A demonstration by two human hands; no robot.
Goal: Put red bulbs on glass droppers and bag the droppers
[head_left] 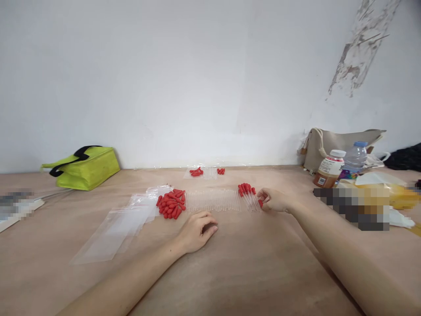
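Note:
My right hand [274,200] is closed, with thumb and fingers pinched about a red rubber bulb [261,203] at the right end of a group of glass droppers [250,202] that have red bulbs on top. Left of these, a row of thin clear dropper tubes [212,200] without bulbs lies side by side on the table. My left hand [199,231] rests just below that row, fingers curved, thumb apart, holding nothing. A heap of loose red rubber bulbs [171,204] lies at the row's left end.
Clear zip bags [121,226] lie left of the heap. Farther back are more droppers with red bulbs [196,171]. A lime-green bag [88,169] stands at left; bottles [330,169] and a beige bag [338,140] stand at right. A wall [210,87] bounds the table.

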